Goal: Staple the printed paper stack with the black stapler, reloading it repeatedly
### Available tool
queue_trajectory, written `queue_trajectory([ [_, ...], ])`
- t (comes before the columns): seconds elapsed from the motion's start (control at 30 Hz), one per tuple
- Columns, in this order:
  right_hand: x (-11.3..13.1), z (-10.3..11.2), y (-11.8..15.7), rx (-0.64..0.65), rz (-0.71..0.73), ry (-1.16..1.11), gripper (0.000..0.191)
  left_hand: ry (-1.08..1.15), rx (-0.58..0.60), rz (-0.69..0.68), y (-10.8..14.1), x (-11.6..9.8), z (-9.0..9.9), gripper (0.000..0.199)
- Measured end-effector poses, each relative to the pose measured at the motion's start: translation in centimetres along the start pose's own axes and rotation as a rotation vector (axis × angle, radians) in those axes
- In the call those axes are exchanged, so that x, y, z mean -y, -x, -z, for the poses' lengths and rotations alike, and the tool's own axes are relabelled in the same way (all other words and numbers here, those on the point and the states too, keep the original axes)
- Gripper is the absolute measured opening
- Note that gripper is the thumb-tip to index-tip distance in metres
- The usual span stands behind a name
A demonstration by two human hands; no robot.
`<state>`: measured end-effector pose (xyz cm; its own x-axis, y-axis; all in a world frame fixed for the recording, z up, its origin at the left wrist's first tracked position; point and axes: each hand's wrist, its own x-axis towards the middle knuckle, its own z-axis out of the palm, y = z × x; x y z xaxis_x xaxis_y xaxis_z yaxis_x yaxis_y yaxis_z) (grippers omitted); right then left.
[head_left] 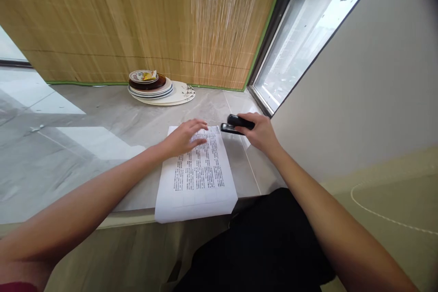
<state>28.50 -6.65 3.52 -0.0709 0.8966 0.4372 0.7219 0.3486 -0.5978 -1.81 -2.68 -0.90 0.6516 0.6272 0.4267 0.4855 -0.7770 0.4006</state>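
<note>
Printed white paper (200, 173) lies on the grey marble-patterned ledge, its near end hanging over the front edge. Over the paper's upper left part is my left hand (186, 137), fingers apart and holding nothing; whether it touches the sheet I cannot tell. A black stapler (239, 123) is held in my right hand (260, 132), between thumb and fingers. The stapler's jaws are apart and point left, just beside the paper's top right corner.
A stack of plates (150, 89) stands at the back of the ledge (109, 114), before a bamboo blind (137, 18). A small scrap (37, 128) lies at the left. A window (301, 41) and a pale wall (359, 86) bound the right side.
</note>
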Motion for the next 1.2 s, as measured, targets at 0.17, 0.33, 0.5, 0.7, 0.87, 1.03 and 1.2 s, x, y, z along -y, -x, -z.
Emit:
queue_trajectory([
  [0.17, -2.1, 0.1, -0.1, 0.132, -0.172, 0.063, 0.032, -0.193, 0.301, -0.041, 0.4, -0.2, -0.8, 0.054],
  [0.33, -1.4, -1.3, -0.2, 0.247, -0.098, -0.019, 0.036, -0.18, 0.309, -0.093, 0.5, -0.5, -1.0, 0.058],
  [0.5, -1.6, -1.5, -0.3, 0.293, 0.025, 0.039, 0.028, -0.111, 0.338, -0.142, 0.7, -0.5, -1.3, 0.063],
  [0.7, -0.9, -1.8, -0.5, 0.331, 0.067, 0.098, 0.03, -0.091, 0.387, -0.132, 0.7, -0.7, -1.3, 0.064],
  [0.87, -0.2, -2.6, -0.8, 0.355, 0.087, 0.152, 0.034, -0.086, 0.4, -0.131, 0.8, -0.5, -1.4, 0.068],
  [1.03, 0.0, -2.9, -0.8, 0.369, 0.09, 0.176, 0.033, -0.054, 0.377, -0.124, 0.9, -0.4, -1.4, 0.067],
  [1.2, 0.0, -2.9, -0.9, 0.386, 0.113, 0.218, 0.031, -0.053, 0.384, -0.127, 0.9, -0.4, -1.3, 0.066],
])
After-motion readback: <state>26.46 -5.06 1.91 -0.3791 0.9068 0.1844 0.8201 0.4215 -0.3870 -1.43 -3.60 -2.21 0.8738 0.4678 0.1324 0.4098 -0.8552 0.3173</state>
